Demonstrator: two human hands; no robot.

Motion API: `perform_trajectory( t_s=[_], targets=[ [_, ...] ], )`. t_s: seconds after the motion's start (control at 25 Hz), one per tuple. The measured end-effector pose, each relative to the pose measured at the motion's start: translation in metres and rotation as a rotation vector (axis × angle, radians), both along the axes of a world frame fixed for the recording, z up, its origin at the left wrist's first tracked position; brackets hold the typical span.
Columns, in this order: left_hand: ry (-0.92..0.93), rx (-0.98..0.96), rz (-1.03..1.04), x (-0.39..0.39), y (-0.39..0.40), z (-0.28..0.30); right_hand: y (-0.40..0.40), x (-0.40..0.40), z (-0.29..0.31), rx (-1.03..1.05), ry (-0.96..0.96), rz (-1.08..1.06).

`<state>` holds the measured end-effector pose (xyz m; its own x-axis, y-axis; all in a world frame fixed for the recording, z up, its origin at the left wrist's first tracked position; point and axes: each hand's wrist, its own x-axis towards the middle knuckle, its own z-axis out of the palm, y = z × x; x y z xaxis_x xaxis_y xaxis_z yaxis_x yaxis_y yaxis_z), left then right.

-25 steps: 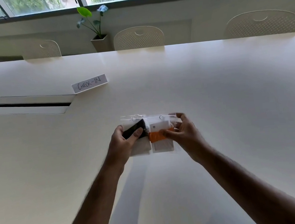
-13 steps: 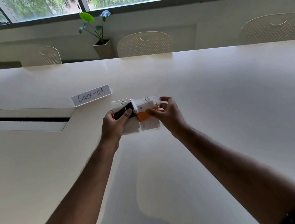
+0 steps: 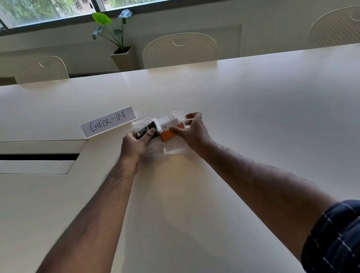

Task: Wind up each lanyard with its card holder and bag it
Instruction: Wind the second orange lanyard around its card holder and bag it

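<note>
My left hand (image 3: 135, 144) pinches the black-lanyard bag (image 3: 145, 129), my right hand (image 3: 193, 131) the orange-lanyard bag (image 3: 171, 129); both bags sit side by side, touching, just beside the CHECK-IN sign (image 3: 107, 121) toward the table's far edge.

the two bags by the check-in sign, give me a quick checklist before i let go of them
1. Left hand holds the bag with the black lanyard: ok.
2. Right hand holds the bag with the orange lanyard: ok.
3. Both lanyards inside their bags: ok.
4. Bag tops sealed: cannot tell, too blurred.
5. Bags resting flat on the table: cannot tell.
6. Bags just right of the check-in sign, not covering it: ok.
</note>
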<state>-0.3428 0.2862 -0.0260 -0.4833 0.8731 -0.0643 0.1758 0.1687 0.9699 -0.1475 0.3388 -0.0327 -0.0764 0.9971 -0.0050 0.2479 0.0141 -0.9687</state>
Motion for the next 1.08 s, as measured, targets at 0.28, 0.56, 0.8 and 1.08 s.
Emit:
perform_trajectory(
  t_s=[0.28,0.56,0.8,1.08],
  targets=[
    [0.22,-0.061,-0.022,-0.002,0.017,-0.002,0.014,-0.005,-0.003,0.0,-0.048,-0.031],
    [0.623,-0.334,0.137,0.006,0.015,0.002,0.011,-0.002,0.004,0.051,-0.26,-0.051],
    [0.59,-0.3,0.191,0.008,0.016,0.003,0.007,-0.002,0.01,0.046,-0.304,-0.032],
    [0.674,-0.256,0.123,0.008,0.009,0.023,-0.001,0.008,0.024,0.091,-0.323,0.038]
  ],
)
